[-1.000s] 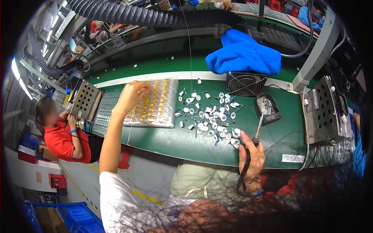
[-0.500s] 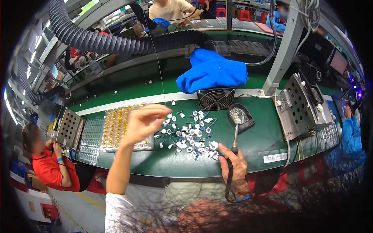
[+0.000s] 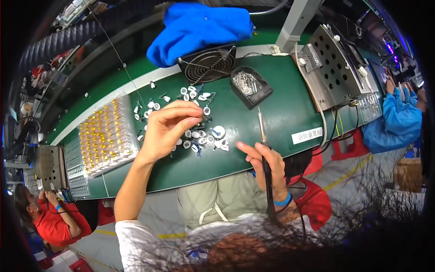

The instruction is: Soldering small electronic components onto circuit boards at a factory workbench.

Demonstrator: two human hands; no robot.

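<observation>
At far left, I see a co-worker in a red shirt (image 3: 61,223) beside a perforated metal box (image 3: 50,167). Next along the green workbench (image 3: 281,102) sits a clear plastic tray (image 3: 131,147) filled with rows of yellow-gold parts (image 3: 100,136). To its right, my operator's left hand (image 3: 171,128) hangs over loose white cup-shaped parts (image 3: 210,139), some with dark blue wires. Its thumb and fingertips nearly meet — I cannot tell whether they pinch anything. Beyond, a blue cloth (image 3: 199,29) drapes over a black fan (image 3: 210,64); to the fan's right, a black bin (image 3: 261,96) holds silvery metal pins (image 3: 247,83). Nearer, the right hand (image 3: 277,170), well apart from the left, is closed around a soldering iron (image 3: 262,129) — tip pointing away, just short of the bin, index finger stretched leftward. At right stands another perforated box (image 3: 333,68), then a person in blue sleeves (image 3: 385,122).
</observation>
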